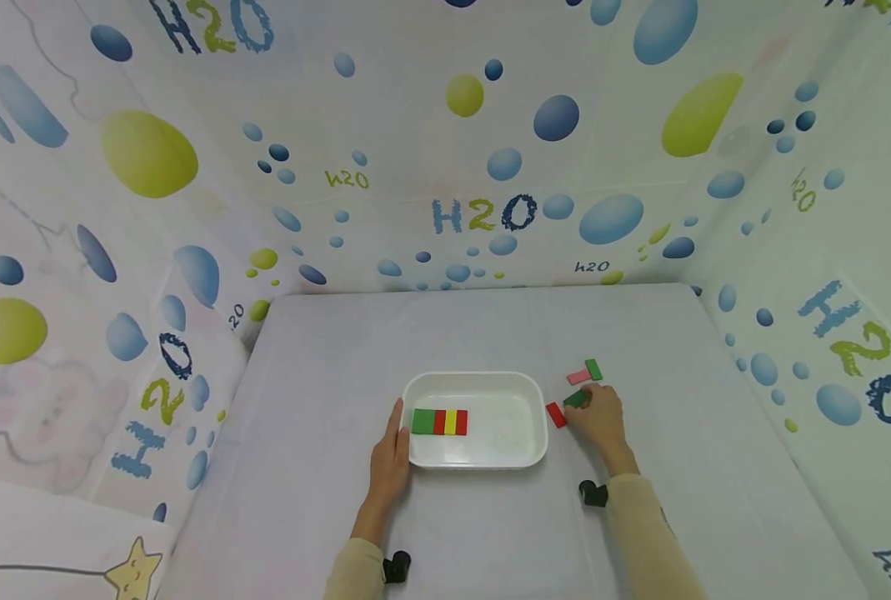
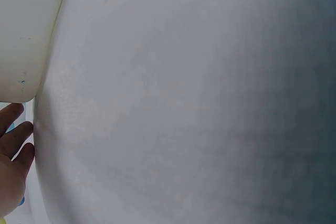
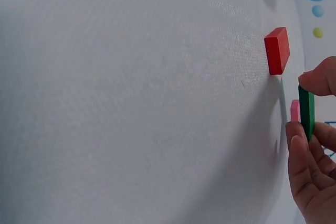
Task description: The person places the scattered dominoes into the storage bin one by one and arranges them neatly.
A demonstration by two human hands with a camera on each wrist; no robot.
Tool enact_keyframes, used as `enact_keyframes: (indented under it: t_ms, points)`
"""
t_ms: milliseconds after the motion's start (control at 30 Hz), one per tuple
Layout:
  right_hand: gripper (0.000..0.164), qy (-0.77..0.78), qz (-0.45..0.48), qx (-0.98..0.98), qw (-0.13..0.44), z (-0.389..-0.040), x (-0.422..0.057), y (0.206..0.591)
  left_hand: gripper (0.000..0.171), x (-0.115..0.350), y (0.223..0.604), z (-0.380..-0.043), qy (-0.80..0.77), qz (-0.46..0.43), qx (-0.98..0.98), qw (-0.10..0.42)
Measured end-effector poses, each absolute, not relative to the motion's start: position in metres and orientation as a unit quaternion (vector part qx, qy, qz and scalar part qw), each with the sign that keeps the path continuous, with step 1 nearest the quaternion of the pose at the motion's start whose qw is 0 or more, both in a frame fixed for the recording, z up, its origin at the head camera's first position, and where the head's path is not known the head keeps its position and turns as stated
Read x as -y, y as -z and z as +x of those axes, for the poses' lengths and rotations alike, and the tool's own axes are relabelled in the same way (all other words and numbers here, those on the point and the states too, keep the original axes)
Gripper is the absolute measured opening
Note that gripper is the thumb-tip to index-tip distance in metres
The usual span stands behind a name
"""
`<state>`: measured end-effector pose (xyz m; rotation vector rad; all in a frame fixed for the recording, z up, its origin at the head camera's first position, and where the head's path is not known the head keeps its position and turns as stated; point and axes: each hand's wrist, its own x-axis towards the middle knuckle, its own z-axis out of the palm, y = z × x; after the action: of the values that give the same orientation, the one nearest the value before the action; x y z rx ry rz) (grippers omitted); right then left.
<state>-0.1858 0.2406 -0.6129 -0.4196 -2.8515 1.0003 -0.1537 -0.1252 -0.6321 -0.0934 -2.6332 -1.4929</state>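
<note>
While the table (image 1: 310, 375) bears a white tray (image 1: 505, 425), the left hand (image 1: 390, 462) lies straight-fingered against its left end and, off its right end, the right hand (image 1: 600, 417) pinches a green block (image 1: 576, 399) near a red block (image 1: 556, 415) and a pink block (image 1: 578, 377).

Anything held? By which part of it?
The right hand pinches a green block near its opposite ends. The left hand only touches the side of the white tray.

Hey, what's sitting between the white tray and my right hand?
In the head view, a red block lies between the white tray and your right hand, which pinches a green block.
</note>
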Motion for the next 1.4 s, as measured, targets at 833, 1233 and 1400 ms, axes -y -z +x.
enact_keyframes:
  t_ms: [833,1233,1400]
  points:
    - [0.042,-0.39,-0.061,0.899,0.191,-0.186,-0.238,0.573,0.05,0.125,0.633,-0.154,0.491,-0.023,0.869,0.054]
    - [0.046,-0.415,-0.036,0.885,0.207,-0.188,-0.232,0.548,0.05,0.125,0.631,-0.153,0.49,-0.026,0.87,0.05]
    - [0.045,-0.414,-0.022,0.886,0.209,-0.188,-0.23,0.542,0.05,0.125,0.631,-0.153,0.488,-0.022,0.871,0.047]
